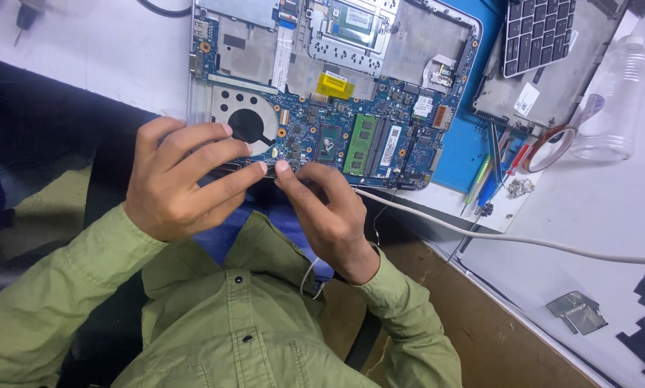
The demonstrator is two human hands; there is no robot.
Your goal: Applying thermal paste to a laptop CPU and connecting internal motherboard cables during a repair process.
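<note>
Blue laptop motherboard [337,122] lies beyond both hands [182,179], fingertips pinched on its near edge.

opened laptop base [322,93] on table [107,50], keyboard panel [545,50] right of it, bottle [614,97] further right, both hands at its near edge

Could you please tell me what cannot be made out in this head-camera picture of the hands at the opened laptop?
- Head view: whatever the left hand and right hand pinch at the near edge of the laptop board; the fingertips hide it.
- The keyboard piece is cut off by the top edge.
- The white cable runs out at the right edge; its end is unseen.
- The small tools beside the blue mat are too small to identify.
</note>
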